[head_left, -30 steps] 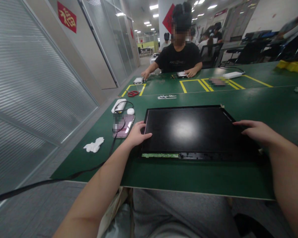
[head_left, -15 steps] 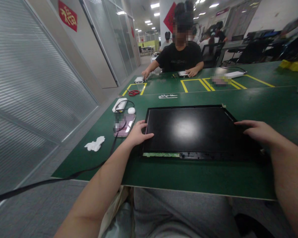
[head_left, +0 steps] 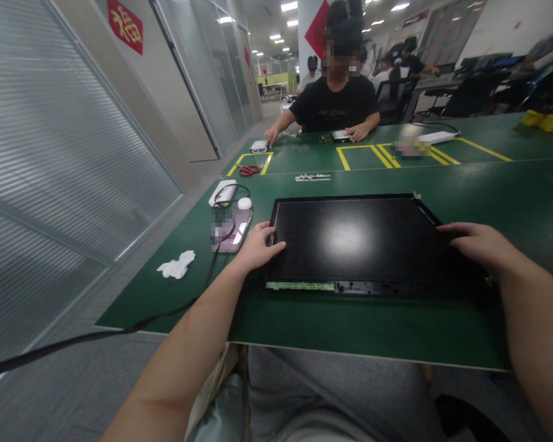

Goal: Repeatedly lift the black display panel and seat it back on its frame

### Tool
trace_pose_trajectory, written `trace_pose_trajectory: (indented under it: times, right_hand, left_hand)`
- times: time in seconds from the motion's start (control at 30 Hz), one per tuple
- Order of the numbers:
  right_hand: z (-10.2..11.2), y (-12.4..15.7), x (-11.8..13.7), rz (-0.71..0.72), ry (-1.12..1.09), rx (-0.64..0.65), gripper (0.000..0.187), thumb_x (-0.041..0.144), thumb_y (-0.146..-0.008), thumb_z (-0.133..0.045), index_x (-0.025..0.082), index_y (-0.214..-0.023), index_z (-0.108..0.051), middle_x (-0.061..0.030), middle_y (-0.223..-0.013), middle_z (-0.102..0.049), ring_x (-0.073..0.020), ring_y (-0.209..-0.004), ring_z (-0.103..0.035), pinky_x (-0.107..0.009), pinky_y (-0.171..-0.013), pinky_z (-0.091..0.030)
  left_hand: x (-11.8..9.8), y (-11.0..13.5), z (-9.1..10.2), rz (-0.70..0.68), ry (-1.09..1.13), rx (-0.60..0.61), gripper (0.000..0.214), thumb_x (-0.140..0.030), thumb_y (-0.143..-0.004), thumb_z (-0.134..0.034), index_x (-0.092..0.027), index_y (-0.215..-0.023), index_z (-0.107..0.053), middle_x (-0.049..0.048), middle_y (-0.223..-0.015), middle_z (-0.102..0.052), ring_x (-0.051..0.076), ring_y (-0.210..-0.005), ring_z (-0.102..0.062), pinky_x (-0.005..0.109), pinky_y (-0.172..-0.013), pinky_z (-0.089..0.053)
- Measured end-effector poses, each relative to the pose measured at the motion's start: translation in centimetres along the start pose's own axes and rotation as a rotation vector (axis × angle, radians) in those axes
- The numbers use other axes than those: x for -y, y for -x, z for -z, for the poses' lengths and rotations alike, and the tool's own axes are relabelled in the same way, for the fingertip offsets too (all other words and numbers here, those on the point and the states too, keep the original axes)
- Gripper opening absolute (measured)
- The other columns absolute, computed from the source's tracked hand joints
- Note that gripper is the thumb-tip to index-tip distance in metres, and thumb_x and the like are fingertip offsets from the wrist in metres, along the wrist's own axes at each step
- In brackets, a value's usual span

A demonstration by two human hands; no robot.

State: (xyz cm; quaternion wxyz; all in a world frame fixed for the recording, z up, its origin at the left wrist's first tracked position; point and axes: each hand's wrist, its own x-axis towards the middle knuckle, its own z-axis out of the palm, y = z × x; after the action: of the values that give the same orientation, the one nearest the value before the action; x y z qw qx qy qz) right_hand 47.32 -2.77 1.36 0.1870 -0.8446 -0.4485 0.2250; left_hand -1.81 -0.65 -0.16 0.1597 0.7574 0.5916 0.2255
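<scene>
A black LCD screen panel lies flat on the green table in front of me. A strip of green circuit board shows along its near edge, at the left. My left hand grips the panel's left edge, thumb on top and fingers round the side. At the right edge, my right hand holds the rim, with its fingertips at the upper corner side; its thumb is partly hidden.
Left of the panel are a phone with a black cable, a white round case, a white power bank and crumpled tissue. Red-handled scissors and white strips lie beyond. A person sits opposite, handling small devices.
The view shifts very slightly. Both hands stay at the panel's edges, and the panel lies as before.
</scene>
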Motion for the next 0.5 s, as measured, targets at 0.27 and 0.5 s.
trace_pose_trajectory:
  times: [0.27, 0.5]
  right_hand:
    - [0.1, -0.8, -0.6, 0.036, 0.067, -0.015, 0.046, 0.02, -0.076, -0.059, 0.024, -0.119, -0.074, -0.0087, -0.097, -0.073, -0.0215, -0.078, -0.064, -0.033, -0.072, -0.049]
    - [-0.6, -3.0, -2.2, 0.158, 0.22, -0.093, 0.044, 0.029, -0.075, -0.063, 0.026, -0.117, -0.074, -0.0104, -0.11, -0.072, -0.0261, -0.093, -0.063, -0.037, -0.08, -0.049]
  left_hand:
    - [0.9, -0.7, -0.5, 0.014, -0.052, -0.105, 0.054, -0.022, -0.084, -0.058, -0.009, -0.136, -0.054, 0.019, -0.141, -0.057, 0.031, -0.136, -0.051, 0.048, -0.117, -0.04]
    - [1.2, -1.0, -0.5, -0.046, -0.145, -0.004, 0.042, -0.023, -0.088, -0.051, -0.007, -0.125, -0.064, 0.0196, -0.143, -0.057, 0.03, -0.138, -0.05, 0.046, -0.12, -0.037]
